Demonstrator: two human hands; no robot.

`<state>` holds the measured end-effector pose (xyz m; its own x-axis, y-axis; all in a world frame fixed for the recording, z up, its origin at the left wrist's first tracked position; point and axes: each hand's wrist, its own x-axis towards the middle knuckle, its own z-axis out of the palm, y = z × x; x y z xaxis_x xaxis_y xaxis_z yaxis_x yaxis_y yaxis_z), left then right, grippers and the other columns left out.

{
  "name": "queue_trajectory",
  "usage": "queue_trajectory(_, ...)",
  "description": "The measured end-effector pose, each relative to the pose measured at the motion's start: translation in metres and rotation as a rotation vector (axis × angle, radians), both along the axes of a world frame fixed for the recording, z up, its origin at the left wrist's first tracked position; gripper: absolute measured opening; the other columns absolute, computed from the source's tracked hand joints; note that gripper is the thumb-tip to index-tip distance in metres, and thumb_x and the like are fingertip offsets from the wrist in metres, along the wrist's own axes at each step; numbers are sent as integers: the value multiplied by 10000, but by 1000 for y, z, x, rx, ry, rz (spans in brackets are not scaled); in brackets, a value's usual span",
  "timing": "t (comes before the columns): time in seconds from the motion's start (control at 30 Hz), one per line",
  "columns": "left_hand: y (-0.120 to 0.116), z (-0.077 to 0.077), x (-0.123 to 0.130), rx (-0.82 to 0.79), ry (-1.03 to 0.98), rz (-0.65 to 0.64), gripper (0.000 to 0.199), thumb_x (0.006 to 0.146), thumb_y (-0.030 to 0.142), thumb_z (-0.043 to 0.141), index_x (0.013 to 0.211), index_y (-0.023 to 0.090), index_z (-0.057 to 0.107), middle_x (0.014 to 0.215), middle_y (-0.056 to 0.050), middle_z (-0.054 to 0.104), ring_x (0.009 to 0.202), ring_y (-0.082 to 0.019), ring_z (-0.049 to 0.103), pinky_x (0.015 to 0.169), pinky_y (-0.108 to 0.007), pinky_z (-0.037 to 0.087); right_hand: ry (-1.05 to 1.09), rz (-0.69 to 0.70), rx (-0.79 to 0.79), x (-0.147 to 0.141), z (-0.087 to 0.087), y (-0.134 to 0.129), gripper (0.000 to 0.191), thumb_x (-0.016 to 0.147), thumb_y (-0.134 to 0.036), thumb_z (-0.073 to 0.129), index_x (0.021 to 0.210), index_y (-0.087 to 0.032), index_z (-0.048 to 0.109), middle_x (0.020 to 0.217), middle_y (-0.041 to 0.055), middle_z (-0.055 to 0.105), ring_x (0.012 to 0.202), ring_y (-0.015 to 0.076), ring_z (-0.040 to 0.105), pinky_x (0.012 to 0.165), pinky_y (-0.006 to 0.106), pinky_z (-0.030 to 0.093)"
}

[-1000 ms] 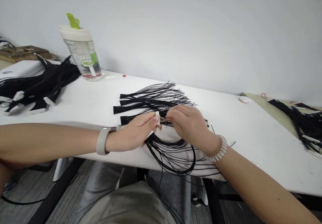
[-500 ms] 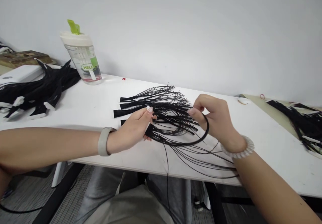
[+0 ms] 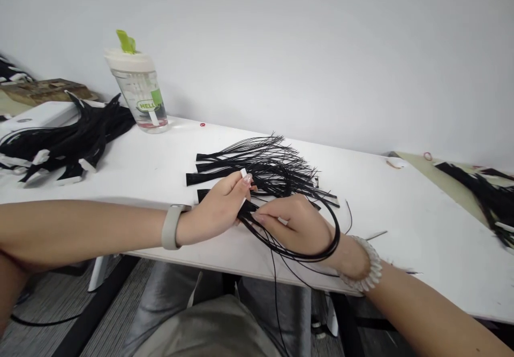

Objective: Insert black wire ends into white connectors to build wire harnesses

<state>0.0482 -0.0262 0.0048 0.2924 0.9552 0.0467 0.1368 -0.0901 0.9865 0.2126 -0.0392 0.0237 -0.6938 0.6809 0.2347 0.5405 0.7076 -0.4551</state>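
My left hand (image 3: pixel 214 210) is closed around a bundle of thin black wires (image 3: pixel 335 236) at its gathered end, and a small white connector (image 3: pixel 243 173) shows by the thumb. Close beside it, my right hand (image 3: pixel 305 222) pinches some of the wires between thumb and forefinger, just right of the left fingers. From there the wires curve in a loop around the right hand and back toward the left. Loose strands hang over the table's front edge. Several black wire bundles (image 3: pixel 241 152) lie fanned out behind both hands, their flat ends to the left.
A clear cup (image 3: pixel 142 97) with a white lid and green spout stands at the back left. Beside it lies a pile of black wires (image 3: pixel 86 135) with white connectors. More black wires (image 3: pixel 474 185) lie at the far right of the white table (image 3: pixel 401 207).
My right hand has moved left and down, from holding the loop out to pinching wires beside my left hand. The loop now hangs around the right hand. The left hand keeps its hold.
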Motion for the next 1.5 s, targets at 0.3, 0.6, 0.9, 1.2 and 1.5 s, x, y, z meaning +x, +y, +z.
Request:
queue_trajectory(0.3,1,-3,-1,119,91,-57,339,861,464,315,703,178,405,575,40,398,459,-79,399,422,-215,356,-225,-44,256,0,-2,-2,288,831,-232,397,571,-150,488,528,-16,485,505,68,351,515,216,263)
queue_trajectory(0.6,0,-2,1,28,25,-60,324,850,478,335,751,179,410,568,49,393,421,-67,391,371,-194,344,-258,-20,355,4,-5,2,247,817,-182,395,599,-152,508,573,3,525,540,88,413,522,227,288)
queue_trajectory(0.9,0,-1,-1,76,92,-63,326,857,459,327,705,181,406,561,43,397,451,-80,401,418,-211,356,-239,-3,377,-1,-5,1,303,858,-231,375,612,-145,528,557,4,520,520,87,411,512,234,283)
queue_trajectory(1.2,-1,0,0,47,60,-88,314,864,455,317,717,191,398,505,52,401,414,-82,392,399,-208,333,-185,-22,367,2,-7,5,251,831,-209,416,631,-141,552,597,12,544,562,88,444,538,218,320)
queue_trajectory(1.5,1,-2,0,74,126,-70,326,857,469,320,725,186,415,559,39,411,452,-87,414,423,-216,366,-231,18,483,-1,-8,2,258,840,-199,390,652,-138,556,605,21,548,564,105,453,538,238,338)
